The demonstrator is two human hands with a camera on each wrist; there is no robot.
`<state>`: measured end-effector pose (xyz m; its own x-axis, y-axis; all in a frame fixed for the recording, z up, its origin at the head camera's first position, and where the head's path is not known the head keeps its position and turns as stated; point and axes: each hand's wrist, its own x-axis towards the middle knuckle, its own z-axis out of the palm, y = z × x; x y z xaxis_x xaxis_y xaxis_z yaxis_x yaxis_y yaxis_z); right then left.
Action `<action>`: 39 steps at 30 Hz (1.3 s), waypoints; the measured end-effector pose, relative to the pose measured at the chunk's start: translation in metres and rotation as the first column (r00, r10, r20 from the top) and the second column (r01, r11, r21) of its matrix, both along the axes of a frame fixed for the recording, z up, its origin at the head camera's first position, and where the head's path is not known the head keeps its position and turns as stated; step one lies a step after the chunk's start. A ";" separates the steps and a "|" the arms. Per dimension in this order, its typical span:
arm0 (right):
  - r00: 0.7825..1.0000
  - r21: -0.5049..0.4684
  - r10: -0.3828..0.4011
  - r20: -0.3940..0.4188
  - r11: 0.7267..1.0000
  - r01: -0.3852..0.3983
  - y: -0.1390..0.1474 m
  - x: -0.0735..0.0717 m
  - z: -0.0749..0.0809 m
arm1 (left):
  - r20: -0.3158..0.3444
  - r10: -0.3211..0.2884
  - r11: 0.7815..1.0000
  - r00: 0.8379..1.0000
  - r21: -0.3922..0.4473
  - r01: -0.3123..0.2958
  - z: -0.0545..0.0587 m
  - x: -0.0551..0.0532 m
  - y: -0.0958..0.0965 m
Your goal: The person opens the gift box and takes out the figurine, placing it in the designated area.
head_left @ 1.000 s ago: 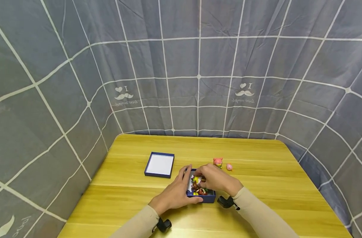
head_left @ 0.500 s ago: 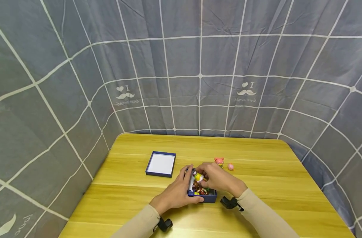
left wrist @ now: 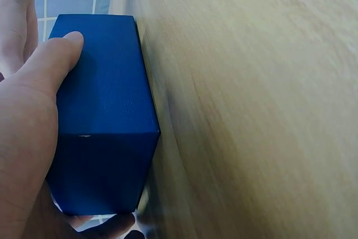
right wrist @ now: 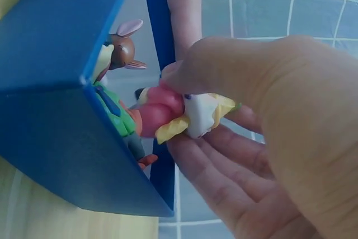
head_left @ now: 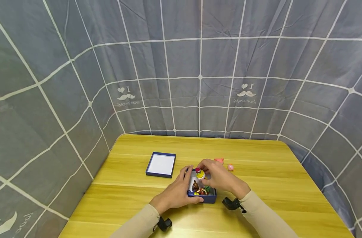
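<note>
A blue open box (head_left: 210,199) stands on the table, small figurines inside it. My left hand (head_left: 175,193) grips it from the left, thumb against the near wall and fingers at the far side. Over the box, my right hand (head_left: 222,178) pinches a toy figurine (right wrist: 159,107) with yellow braids, a white middle and pink parts, between thumb and fingers. Still in the box are a brown long-eared figurine (right wrist: 123,50) and a figurine in a green jacket (right wrist: 118,115). The right hand partly hides the held figurine.
Left of the box lies a square blue lid (head_left: 161,164), its white inside facing up. Beyond the right hand are a pink figurine (head_left: 219,160), partly hidden, and a small round pink piece (head_left: 230,167). A grey checked curtain (head_left: 199,92) surrounds the wooden table (head_left: 133,145).
My right hand has lifted the yellow-haired figurine up from among the others and turned it, so its pink part shows. The left hand keeps its grip on the box.
</note>
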<state>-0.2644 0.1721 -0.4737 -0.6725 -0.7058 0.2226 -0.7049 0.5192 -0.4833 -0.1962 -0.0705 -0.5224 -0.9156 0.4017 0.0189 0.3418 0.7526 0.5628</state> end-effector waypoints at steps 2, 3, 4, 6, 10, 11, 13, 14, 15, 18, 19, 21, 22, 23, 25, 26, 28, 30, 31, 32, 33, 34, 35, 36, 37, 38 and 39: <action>1.000 -0.019 -0.006 -0.006 1.000 0.006 0.002 0.001 0.001 | -0.002 0.000 1.000 1.000 -0.007 0.000 0.001 0.000 0.001; 1.000 -0.029 -0.011 -0.012 1.000 0.010 0.003 0.002 0.002 | -0.004 0.000 1.000 1.000 -0.007 -0.001 0.001 0.000 0.002; 1.000 -0.040 -0.014 -0.021 0.999 0.013 0.004 0.002 0.002 | -0.007 0.000 1.000 1.000 -0.009 0.000 0.001 -0.001 0.002; 0.999 -0.059 -0.018 -0.040 0.998 0.015 0.005 0.003 0.003 | -0.015 0.000 1.000 1.000 -0.013 0.000 0.001 0.000 0.003; 0.999 -0.104 -0.025 -0.040 0.994 0.020 0.004 0.005 0.001 | -0.027 0.001 1.000 1.000 -0.016 -0.001 0.000 0.001 0.004; 0.999 -0.116 -0.024 -0.025 0.993 0.021 0.004 0.005 0.001 | -0.027 0.002 1.000 1.000 -0.013 -0.002 -0.001 0.001 0.003; 1.000 -0.136 -0.023 0.010 0.990 0.024 0.003 0.006 0.000 | -0.028 0.004 1.000 1.000 -0.009 -0.005 -0.002 0.001 0.002; 0.999 -0.144 -0.023 0.029 0.989 0.027 0.002 0.006 -0.001 | -0.030 0.006 1.000 1.000 -0.007 -0.006 -0.002 0.001 0.002; 0.999 -0.153 -0.024 0.047 0.988 0.031 0.002 0.006 -0.001 | -0.032 0.008 1.000 0.999 -0.005 -0.009 -0.002 0.001 0.002; 0.997 -0.160 -0.031 0.068 0.986 0.042 0.001 0.007 0.000 | -0.033 0.012 1.000 0.999 -0.003 -0.012 -0.003 0.001 0.001; 0.998 -0.158 -0.033 0.060 0.987 0.042 0.001 0.007 0.000 | -0.034 0.011 1.000 0.999 -0.003 -0.011 -0.003 0.001 0.000; 0.998 -0.155 -0.039 0.049 0.987 0.046 0.001 0.008 0.001 | -0.033 0.007 1.000 0.999 -0.006 -0.007 -0.003 0.001 0.001; 0.998 -0.151 -0.040 0.038 0.987 0.045 0.002 0.008 0.002 | -0.033 0.004 1.000 0.999 -0.006 -0.004 -0.003 0.001 0.001; 0.999 -0.148 -0.042 0.029 0.988 0.046 0.003 0.008 0.003 | -0.034 0.002 1.000 0.999 -0.006 -0.002 -0.002 0.001 0.002; 0.999 -0.149 -0.046 0.012 0.988 0.047 0.005 0.009 0.003 | -0.039 -0.003 1.000 0.999 -0.005 0.003 -0.003 0.000 0.003; 0.999 -0.150 -0.052 0.011 0.987 0.053 0.006 0.010 0.002 | -0.041 -0.005 1.000 0.999 -0.005 0.005 -0.003 0.001 0.004; 0.998 -0.157 -0.058 0.008 0.986 0.059 0.008 0.011 0.002 | -0.044 -0.007 1.000 0.999 -0.006 0.007 -0.003 0.001 0.005; 0.998 -0.163 -0.067 0.015 0.984 0.069 0.009 0.012 0.001 | -0.045 -0.009 1.000 0.999 -0.011 0.008 -0.003 0.001 0.005; 0.997 -0.167 -0.072 0.017 0.983 0.074 0.010 0.012 0.001 | -0.045 -0.008 1.000 0.999 -0.012 0.008 -0.002 0.001 0.005; 0.997 -0.171 -0.076 0.019 0.982 0.078 0.011 0.013 0.001 | -0.045 -0.007 1.000 0.999 -0.013 0.007 -0.001 0.001 0.005; 0.997 -0.174 -0.077 0.023 0.981 0.080 0.011 0.013 0.001 | -0.046 -0.006 1.000 0.999 -0.016 0.005 0.000 0.001 0.005; 0.996 -0.178 -0.080 0.029 0.980 0.084 0.012 0.013 0.001 | -0.047 -0.006 1.000 0.999 -0.018 0.005 0.001 0.002 0.005; 0.996 -0.183 -0.078 0.032 0.980 0.082 0.012 0.013 0.001 | -0.045 -0.003 1.000 0.999 -0.018 0.003 0.001 0.002 0.004; 0.997 -0.186 -0.078 0.030 0.979 0.082 0.013 0.014 0.002 | -0.046 -0.001 1.000 0.999 -0.020 0.000 0.001 0.002 0.004; 0.997 -0.189 -0.078 0.027 0.979 0.082 0.014 0.014 0.003 | -0.046 -0.001 1.000 0.999 -0.022 0.000 0.001 0.001 0.004; 0.997 -0.189 -0.078 0.025 0.979 0.081 0.015 0.014 0.003 | -0.045 -0.002 1.000 0.999 -0.027 0.000 0.001 0.001 0.004; 0.997 -0.190 -0.078 0.021 0.978 0.081 0.017 0.014 0.003 | -0.044 -0.001 1.000 0.999 -0.031 0.000 0.001 0.001 0.004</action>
<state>-0.2505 0.1890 -0.4708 -0.7285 -0.5955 0.3386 -0.6579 0.4705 -0.5881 -0.1956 -0.0669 -0.5212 -0.9139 0.4032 0.0466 0.3662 0.7695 0.5232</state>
